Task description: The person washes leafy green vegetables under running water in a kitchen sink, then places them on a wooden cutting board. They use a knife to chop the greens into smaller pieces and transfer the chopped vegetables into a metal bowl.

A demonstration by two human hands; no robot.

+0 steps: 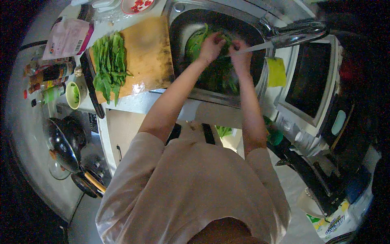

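Both my hands are inside a stainless steel sink (179, 29), over wet leafy greens (195, 45). My left hand (212, 47) has its fingers curled on some green leaves, close to my right hand. My right hand (241, 56) pinches at the same leaves, somewhat blurred. From the faucet (298, 33) on the right, a stream of water (256, 48) runs down onto my right hand. More greens lie lower in the sink between my forearms, dim and partly hidden. The exact leaves between my fingers are hard to make out.
Left of the sink, a wooden cutting board (149, 55) bears a pile of long green leaves (109, 65). A cleaver-like dark blade (91, 82) lies along its edge. Nearby are a yellow cup (73, 95), seasoning bottles (50, 76) and a wok (62, 143). A yellow cloth (276, 72) hangs at right.
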